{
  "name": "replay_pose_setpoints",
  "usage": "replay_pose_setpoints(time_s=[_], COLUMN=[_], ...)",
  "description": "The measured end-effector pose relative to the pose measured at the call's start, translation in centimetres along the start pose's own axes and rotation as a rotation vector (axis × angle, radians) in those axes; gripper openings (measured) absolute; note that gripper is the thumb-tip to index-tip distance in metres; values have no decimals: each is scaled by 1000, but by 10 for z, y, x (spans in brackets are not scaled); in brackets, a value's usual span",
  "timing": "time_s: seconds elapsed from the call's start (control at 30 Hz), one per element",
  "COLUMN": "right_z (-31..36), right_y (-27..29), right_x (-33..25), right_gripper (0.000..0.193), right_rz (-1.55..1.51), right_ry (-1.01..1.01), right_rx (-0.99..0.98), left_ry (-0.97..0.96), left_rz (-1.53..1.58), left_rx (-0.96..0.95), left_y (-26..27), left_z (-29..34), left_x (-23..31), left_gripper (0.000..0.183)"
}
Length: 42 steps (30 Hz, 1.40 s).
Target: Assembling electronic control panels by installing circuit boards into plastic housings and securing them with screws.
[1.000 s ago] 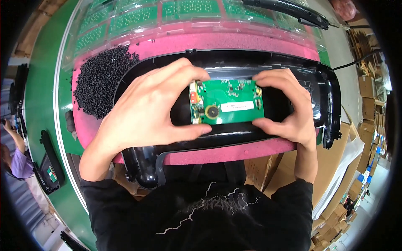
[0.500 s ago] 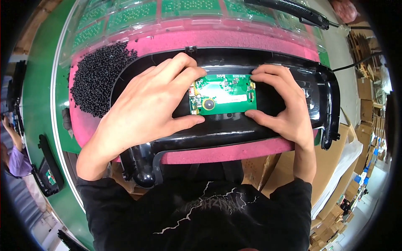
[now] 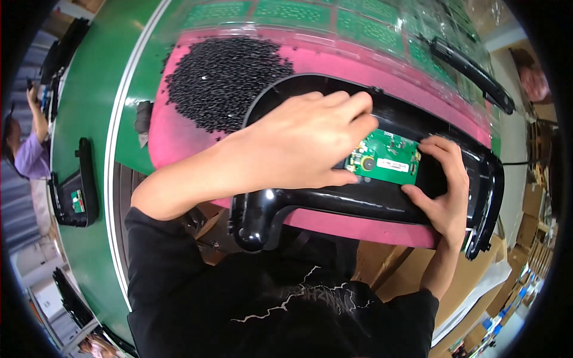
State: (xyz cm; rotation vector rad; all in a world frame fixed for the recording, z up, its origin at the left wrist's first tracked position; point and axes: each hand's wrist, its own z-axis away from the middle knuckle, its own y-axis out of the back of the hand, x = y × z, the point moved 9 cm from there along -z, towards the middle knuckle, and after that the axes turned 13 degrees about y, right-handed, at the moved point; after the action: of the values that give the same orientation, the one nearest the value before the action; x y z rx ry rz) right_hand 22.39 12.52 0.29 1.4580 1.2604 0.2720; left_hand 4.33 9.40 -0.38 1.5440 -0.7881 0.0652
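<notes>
A green circuit board (image 3: 391, 164) with a white label and a round black component lies inside a glossy black plastic housing (image 3: 352, 200). My left hand (image 3: 310, 140) grips the board's left end, its thumb at the lower corner and its fingers curled over the upper edge, hiding that end. At the other end my right hand (image 3: 449, 185) holds the board's right corners between fingers and thumb. Beneath the housing lies a pink foam mat (image 3: 370, 227). A heap of small black screws (image 3: 227, 83) sits on the mat, beyond my left forearm.
Clear plastic trays (image 3: 286, 30) with green boards stand along the far side. A black handheld tool (image 3: 474, 74) lies across them at the right. On the green table (image 3: 95, 173) at left is another black housing (image 3: 77, 197) with a board. A co-worker's purple sleeve (image 3: 33, 158) shows farther left.
The view has swung left, so the housing and mat appear farther right and tilted. My left hand has shifted over the board's left end and covers more of it; the right hand stays at its end.
</notes>
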Motion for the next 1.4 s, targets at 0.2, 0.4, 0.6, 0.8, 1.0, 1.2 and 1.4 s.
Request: replay_pose_setpoints(time_s=[0.2, 0.4, 0.6, 0.8, 1.0, 1.2, 1.4], right_z=[-2, -36, -75, -78, -73, -84, -76], right_y=[16, 103, 72, 56, 96, 58, 50], right_x=[-5, 18, 134, 132, 19, -12, -32], right_gripper=[69, 51, 65, 49, 41, 47, 48], right_rz=[-120, 504, 3, -200, -618, -1408, -1652], right_ry=[-171, -23, -662, -602, 130, -3, 287], right_rx=[53, 383, 70, 396, 826, 498, 660], left_ry=[17, 156, 192, 289, 253, 96, 193], left_rz=[119, -153, -280, -186, -227, 87, 777], left_rx=[105, 387, 151, 106, 185, 357, -73], left_y=[27, 80, 64, 49, 50, 74, 24], left_z=[1, -3, -14, -13, -12, -14, -17], left_x=[-6, -70, -88, -98, -103, -64, -27], left_gripper=[57, 26, 19, 14, 12, 12, 12])
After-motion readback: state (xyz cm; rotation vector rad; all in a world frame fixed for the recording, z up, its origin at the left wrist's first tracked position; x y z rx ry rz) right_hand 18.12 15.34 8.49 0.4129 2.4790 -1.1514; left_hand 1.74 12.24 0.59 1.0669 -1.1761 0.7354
